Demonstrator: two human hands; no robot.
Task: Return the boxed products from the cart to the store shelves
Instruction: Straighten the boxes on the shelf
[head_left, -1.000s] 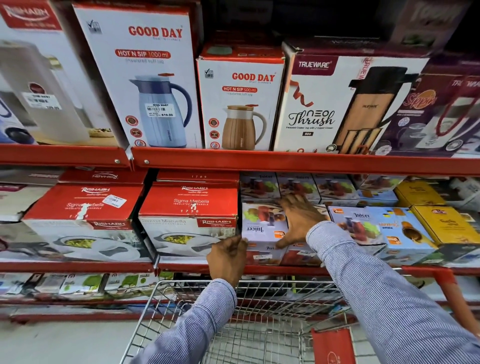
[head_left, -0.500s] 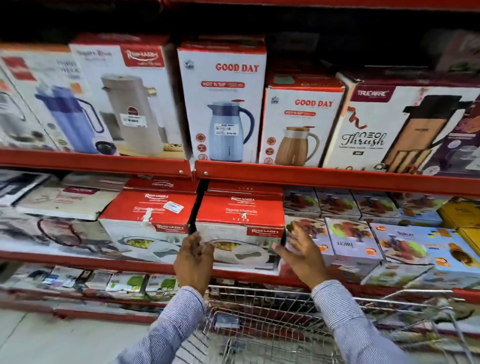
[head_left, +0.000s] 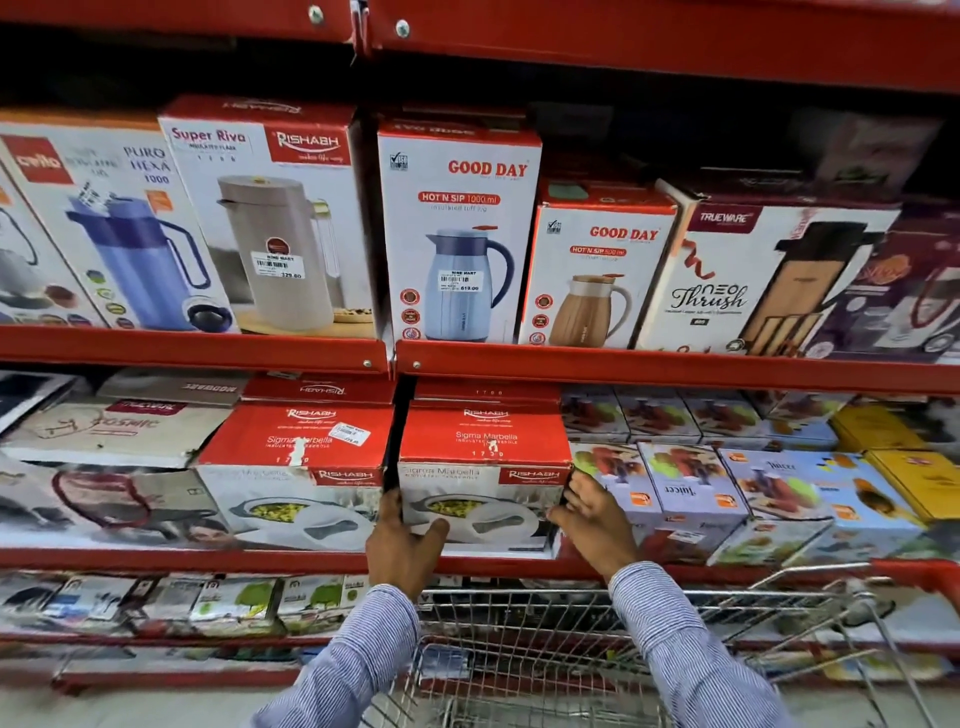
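Observation:
A red and white Rishabh Sigma Marbella casserole box (head_left: 485, 467) stands on the middle red shelf (head_left: 291, 560). My left hand (head_left: 402, 543) holds its lower left edge, fingers in the gap beside it and thumb on the front. My right hand (head_left: 592, 522) grips its lower right corner, next to the juicer boxes (head_left: 680, 488). A wire shopping cart (head_left: 566, 660) is right below my arms; its basket looks nearly bare from here.
A second Sigma Marbella box (head_left: 296, 467) sits just left of the held one. Tall flask and jug boxes, among them a Good Day box (head_left: 457, 239), fill the upper shelf. Yellow boxes (head_left: 914, 473) are at the far right, and a lower shelf holds small packs (head_left: 228, 603).
My view has shifted left and up. Both hands left the juicer boxes, moved left and closed on the two sides of the right Sigma Marbella box.

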